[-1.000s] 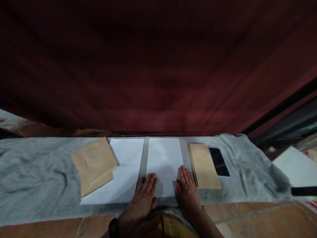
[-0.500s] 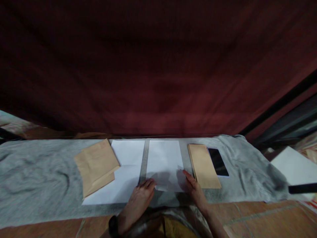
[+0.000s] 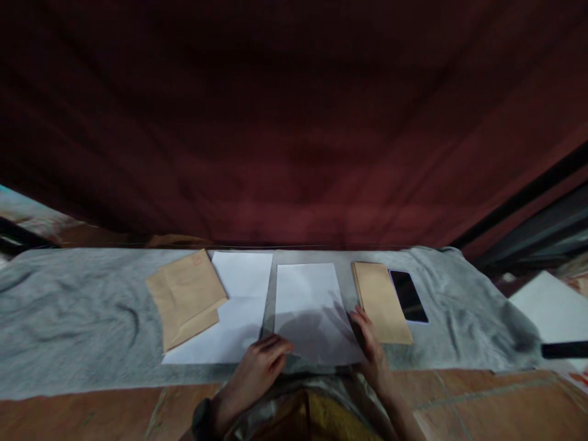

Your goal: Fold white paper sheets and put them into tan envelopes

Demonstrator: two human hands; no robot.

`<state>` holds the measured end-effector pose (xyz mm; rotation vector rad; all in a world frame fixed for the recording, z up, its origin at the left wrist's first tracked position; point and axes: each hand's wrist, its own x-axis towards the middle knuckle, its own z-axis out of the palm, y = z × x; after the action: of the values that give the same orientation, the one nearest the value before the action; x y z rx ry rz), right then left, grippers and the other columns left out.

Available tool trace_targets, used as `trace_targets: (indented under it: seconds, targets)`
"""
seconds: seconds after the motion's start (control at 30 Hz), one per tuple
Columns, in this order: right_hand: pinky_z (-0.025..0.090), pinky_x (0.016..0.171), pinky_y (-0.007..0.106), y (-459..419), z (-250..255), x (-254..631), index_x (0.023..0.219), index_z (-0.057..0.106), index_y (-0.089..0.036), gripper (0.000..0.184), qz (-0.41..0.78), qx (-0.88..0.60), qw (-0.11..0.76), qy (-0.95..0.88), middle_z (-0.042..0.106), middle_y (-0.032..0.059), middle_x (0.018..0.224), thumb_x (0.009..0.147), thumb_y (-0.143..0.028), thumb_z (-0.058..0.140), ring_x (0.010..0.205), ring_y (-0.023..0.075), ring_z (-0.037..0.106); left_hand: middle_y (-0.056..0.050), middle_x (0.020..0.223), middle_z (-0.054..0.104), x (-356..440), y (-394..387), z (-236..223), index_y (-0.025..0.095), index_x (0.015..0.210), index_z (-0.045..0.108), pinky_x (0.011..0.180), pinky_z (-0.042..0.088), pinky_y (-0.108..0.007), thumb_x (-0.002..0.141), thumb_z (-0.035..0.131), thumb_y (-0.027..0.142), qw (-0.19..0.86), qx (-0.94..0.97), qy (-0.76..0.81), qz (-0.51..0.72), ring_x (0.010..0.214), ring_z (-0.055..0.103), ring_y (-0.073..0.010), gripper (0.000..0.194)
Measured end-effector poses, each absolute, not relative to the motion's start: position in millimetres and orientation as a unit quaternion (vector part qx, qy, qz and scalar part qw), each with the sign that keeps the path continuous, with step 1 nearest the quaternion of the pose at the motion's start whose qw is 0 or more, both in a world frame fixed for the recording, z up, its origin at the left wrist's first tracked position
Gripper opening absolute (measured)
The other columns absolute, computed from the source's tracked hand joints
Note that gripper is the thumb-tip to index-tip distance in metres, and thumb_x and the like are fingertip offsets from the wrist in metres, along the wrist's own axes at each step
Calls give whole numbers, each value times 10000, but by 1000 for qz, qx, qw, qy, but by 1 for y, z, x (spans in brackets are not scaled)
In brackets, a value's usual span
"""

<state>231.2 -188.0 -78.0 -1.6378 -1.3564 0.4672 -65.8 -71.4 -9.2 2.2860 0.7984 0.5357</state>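
Observation:
A white sheet of paper (image 3: pixel 307 300) lies flat in front of me on the grey cloth. My left hand (image 3: pixel 265 360) is at its near left corner, thumb and fingers pressed together on the paper's edge. Along the sheet's lower right edge rests my right hand (image 3: pixel 369 343), fingers stretched forward and slightly apart; its thumb is not clearly visible. Left of the sheet are more white paper (image 3: pixel 245 275), creased across the middle, and brown envelopes (image 3: pixel 190 288) partly covering it. A stack of brown envelopes (image 3: pixel 383 300) sits just right of my right hand.
Beside the right stack lies a phone (image 3: pixel 408 296) with a dark screen. The grey cloth (image 3: pixel 92 318) is wrinkled at both ends. Dark red fabric (image 3: pixel 294 153) hangs behind it. Tiled floor (image 3: pixel 114 416) shows in front, and a white panel (image 3: pixel 554 306) stands far right.
The sheet has come slightly nearer to me, and the small turned-up strip at its near edge no longer shows. My right hand has shifted a little rightward. The view has tilted slightly.

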Motion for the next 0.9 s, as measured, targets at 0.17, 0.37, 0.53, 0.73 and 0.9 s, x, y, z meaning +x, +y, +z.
trace_targets:
  seconds: [0.17,0.37,0.53,0.73,0.9]
  targets:
    - [471,1124,523,-183,-74,232,1196,738,-287,388,251,-641,413,-597,730,64,1262,869,-225,539,1292,275,605,-29,1071,771,-77,-58,-27,248,1102,711,859,595,-283,864,547,136,375,817,362,247,989,729,-184,311]
    - [597,939,431,-171,-76,231,1087,741,-233,320,239,-699,456,-496,782,99,1086,934,-449,562,1033,276,736,-58,1158,760,-69,-36,-51,228,1095,726,909,605,-384,748,576,129,400,748,446,288,1057,719,-224,391]
    - [603,932,424,-164,-72,236,992,761,-248,387,267,-644,480,-531,787,96,1065,918,-575,567,1035,273,742,-51,1013,783,-58,-29,-52,236,890,759,929,595,-382,798,548,156,395,763,420,292,975,733,-207,244]
    - [624,848,404,-167,-67,237,983,780,-241,431,288,-698,432,-492,803,84,959,920,-609,565,911,279,763,-52,921,785,-71,-33,-51,229,889,762,820,595,-329,875,578,322,407,784,392,257,874,727,-212,207]
    - [576,962,408,-141,-60,232,1221,687,-208,435,250,-694,451,-503,754,108,1191,950,-515,542,1123,280,704,-16,688,694,-54,-24,-48,207,740,687,652,522,-278,893,544,526,361,718,518,294,649,635,-180,382]
